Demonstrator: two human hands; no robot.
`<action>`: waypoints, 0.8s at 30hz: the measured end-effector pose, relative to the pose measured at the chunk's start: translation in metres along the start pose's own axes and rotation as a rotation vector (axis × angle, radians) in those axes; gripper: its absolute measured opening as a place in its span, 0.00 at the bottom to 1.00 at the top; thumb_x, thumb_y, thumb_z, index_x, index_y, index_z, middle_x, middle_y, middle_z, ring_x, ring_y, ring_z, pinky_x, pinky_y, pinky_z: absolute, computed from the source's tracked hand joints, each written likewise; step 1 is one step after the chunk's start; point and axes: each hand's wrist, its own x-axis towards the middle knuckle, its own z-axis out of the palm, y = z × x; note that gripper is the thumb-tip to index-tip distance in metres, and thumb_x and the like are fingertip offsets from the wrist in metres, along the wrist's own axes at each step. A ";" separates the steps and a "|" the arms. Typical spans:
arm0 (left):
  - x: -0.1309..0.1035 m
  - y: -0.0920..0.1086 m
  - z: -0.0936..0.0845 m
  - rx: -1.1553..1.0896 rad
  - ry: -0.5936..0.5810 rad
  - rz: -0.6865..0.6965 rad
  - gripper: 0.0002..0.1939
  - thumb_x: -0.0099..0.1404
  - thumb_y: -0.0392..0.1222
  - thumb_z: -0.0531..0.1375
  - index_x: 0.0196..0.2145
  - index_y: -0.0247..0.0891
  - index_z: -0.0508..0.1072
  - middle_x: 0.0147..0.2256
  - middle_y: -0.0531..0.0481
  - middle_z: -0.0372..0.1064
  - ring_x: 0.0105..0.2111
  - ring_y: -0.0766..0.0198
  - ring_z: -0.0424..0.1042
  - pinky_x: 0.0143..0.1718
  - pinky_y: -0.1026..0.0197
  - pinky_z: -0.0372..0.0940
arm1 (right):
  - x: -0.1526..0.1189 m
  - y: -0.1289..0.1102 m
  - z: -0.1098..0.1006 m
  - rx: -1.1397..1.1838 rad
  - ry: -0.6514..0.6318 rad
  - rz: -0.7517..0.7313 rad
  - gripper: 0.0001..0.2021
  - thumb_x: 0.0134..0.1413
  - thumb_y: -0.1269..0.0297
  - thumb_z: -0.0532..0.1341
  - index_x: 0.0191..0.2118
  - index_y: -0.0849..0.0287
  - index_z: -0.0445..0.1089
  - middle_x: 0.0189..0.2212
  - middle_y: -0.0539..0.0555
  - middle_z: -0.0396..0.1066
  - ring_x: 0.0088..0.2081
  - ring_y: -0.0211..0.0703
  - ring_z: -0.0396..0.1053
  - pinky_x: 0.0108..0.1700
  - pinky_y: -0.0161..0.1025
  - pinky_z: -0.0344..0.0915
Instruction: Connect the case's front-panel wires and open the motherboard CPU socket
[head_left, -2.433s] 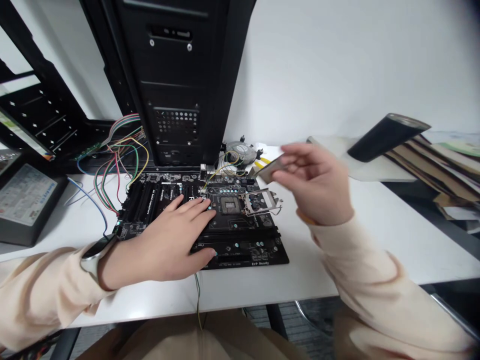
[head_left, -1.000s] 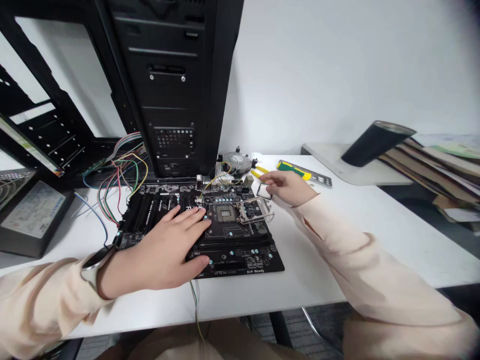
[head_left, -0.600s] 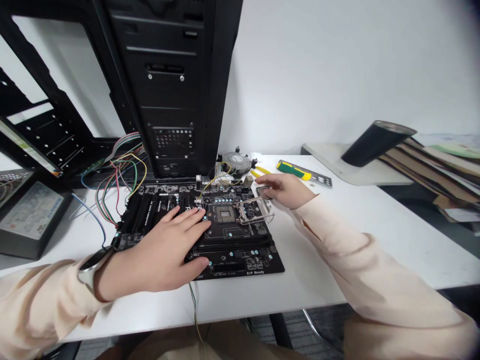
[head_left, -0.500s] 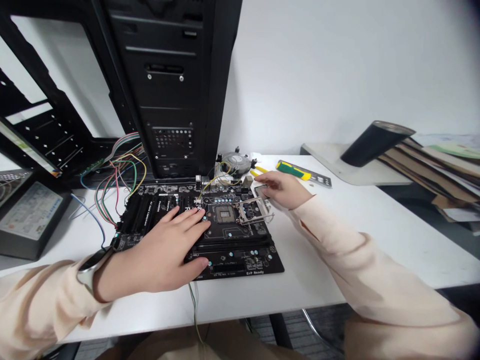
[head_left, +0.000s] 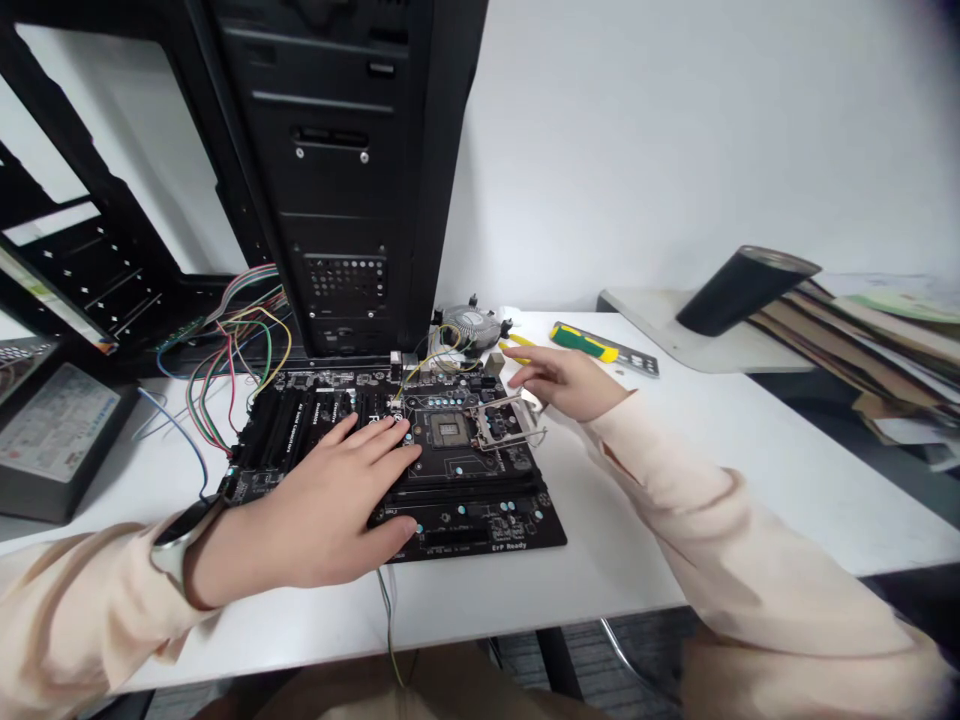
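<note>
My left hand (head_left: 341,505) lies flat with fingers spread on the black motherboard (head_left: 480,510), left of the CPU socket (head_left: 450,429). The socket's metal frame (head_left: 510,425) is swung up to the right of the socket. My right hand (head_left: 566,380) hovers at the board's upper right edge, by that frame. Its fingers point left and are partly bent; whether anything is between them is too small to tell. A thin wire hangs from under the board's front edge.
A black computer case (head_left: 352,180) stands behind the board, with coloured cables at its left. Behind the board lie a round cooler fan (head_left: 470,325) and a green-yellow screwdriver (head_left: 583,342). A power supply (head_left: 64,430) sits left; a dark cylinder (head_left: 742,290) and papers (head_left: 832,340) are right.
The fingers of my right hand have shifted slightly, and the small dark flat piece seen under them is no longer visible. My left hand stays in place on the board.
</note>
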 end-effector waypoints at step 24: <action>0.000 0.000 0.002 -0.045 0.040 0.001 0.31 0.63 0.51 0.54 0.60 0.33 0.62 0.63 0.35 0.53 0.65 0.45 0.50 0.63 0.37 0.45 | 0.001 -0.004 -0.001 -0.388 0.029 -0.141 0.18 0.47 0.67 0.62 0.48 0.59 0.72 0.34 0.55 0.76 0.34 0.42 0.72 0.41 0.43 0.69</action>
